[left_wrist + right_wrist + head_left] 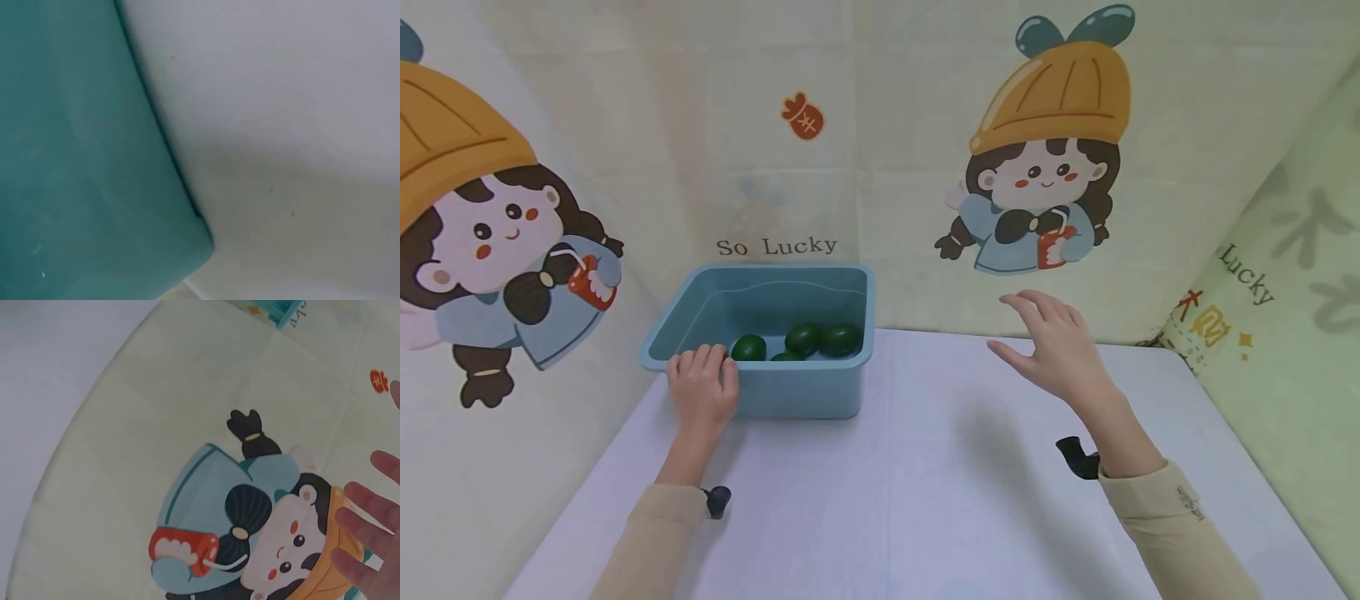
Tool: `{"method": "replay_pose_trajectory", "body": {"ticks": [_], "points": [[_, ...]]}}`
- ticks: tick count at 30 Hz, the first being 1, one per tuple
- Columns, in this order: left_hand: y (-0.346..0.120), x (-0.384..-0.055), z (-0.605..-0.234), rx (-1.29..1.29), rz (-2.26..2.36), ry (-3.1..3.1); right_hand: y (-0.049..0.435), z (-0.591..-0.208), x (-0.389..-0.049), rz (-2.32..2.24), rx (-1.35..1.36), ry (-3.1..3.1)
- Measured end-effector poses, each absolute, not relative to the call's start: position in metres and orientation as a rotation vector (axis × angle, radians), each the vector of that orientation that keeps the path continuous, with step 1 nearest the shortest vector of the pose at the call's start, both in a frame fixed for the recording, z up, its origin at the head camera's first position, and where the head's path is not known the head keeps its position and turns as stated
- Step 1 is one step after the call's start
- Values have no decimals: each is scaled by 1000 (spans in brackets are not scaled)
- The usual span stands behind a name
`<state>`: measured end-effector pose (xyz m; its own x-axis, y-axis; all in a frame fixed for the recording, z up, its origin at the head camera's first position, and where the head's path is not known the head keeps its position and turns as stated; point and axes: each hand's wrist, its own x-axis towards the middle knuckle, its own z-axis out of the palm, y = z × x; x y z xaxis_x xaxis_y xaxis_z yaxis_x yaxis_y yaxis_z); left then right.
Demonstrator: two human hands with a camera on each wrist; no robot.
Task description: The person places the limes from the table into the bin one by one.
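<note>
A blue plastic bin (797, 392) stands at the back left of the table, with several smooth, dark green oval fruits (840, 340) lying inside, avocado-like in shape. My left hand (702, 387) grips the bin's front rim near its left corner, the fingers hooked over the edge. In the left wrist view the bin's wall (94, 162) fills the left side, and the hand itself is out of that picture. My right hand (1056, 346) is raised over the table's right half, fingers spread and thumb apart, holding nothing. Its fingers (369, 509) show at the right wrist view's edge.
A white-covered table (880, 500) spreads out in front of me. Cream cloth (910, 217) with printed cartoon figures and lettering hangs behind the bin, and printed cloth (1285, 358) also borders the right side. A black strap piece (1078, 458) juts from my right wrist.
</note>
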<state>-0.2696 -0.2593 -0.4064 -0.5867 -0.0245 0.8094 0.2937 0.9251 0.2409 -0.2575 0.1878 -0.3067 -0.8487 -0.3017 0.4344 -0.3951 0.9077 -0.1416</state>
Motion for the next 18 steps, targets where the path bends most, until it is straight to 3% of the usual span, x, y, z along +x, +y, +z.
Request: {"method": "replay_pose_trajectory", "body": {"ticks": [18], "points": [[-235,-251,-352,29,-551,-2816,226,-311,-235,282,376,-2720]]}}
